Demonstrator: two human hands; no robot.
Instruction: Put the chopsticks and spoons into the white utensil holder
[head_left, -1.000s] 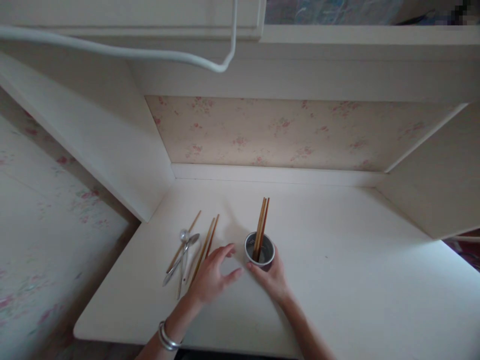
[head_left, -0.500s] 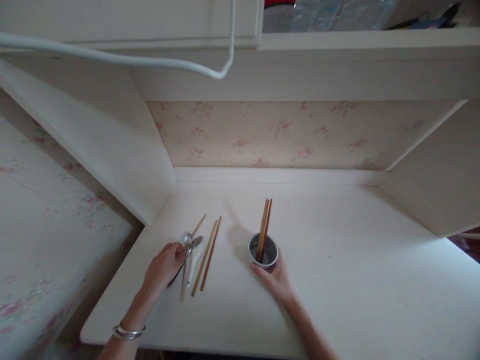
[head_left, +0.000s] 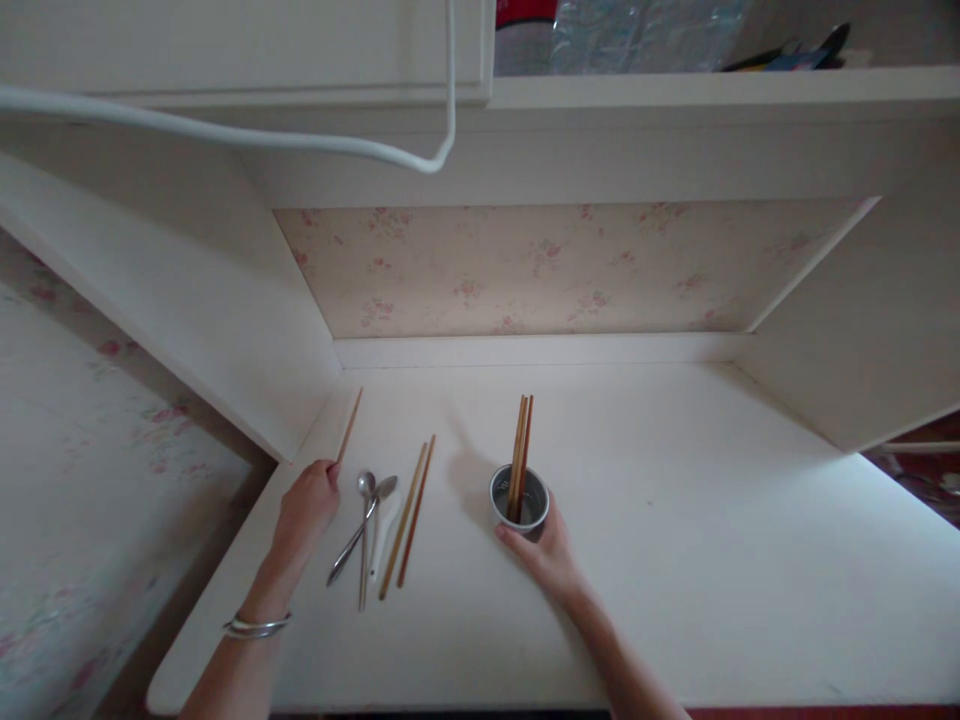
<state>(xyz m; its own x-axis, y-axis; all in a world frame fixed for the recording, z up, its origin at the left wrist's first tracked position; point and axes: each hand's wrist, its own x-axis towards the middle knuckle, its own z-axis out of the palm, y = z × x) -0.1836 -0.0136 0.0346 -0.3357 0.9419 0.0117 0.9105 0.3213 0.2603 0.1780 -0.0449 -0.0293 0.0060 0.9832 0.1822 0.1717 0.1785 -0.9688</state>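
Note:
My left hand point(head_left: 306, 510) is closed on a chopstick point(head_left: 349, 425), whose thin end points away toward the back of the desk. My right hand point(head_left: 547, 552) wraps round the side of a metal cup point(head_left: 519, 522) standing on the desk. Several chopsticks point(head_left: 521, 450) lean upright inside that cup. Between my hands lie two crossed metal spoons point(head_left: 346, 555), one with a round bowl. Beside them are a white spoon point(head_left: 384, 530) and two loose chopsticks point(head_left: 405, 525), set side by side.
The white desk point(head_left: 712, 560) has a low ledge along its back and side panels point(head_left: 840, 320). Overhead, a shelf point(head_left: 675, 90) holds a clear plastic pack point(head_left: 645, 35) and other items. A white cable point(head_left: 300, 138) hangs across the upper left.
My left hand has lifted a chopstick from the spoons and moved it left, away from them. My right hand stays on the cup. The view has shifted slightly.

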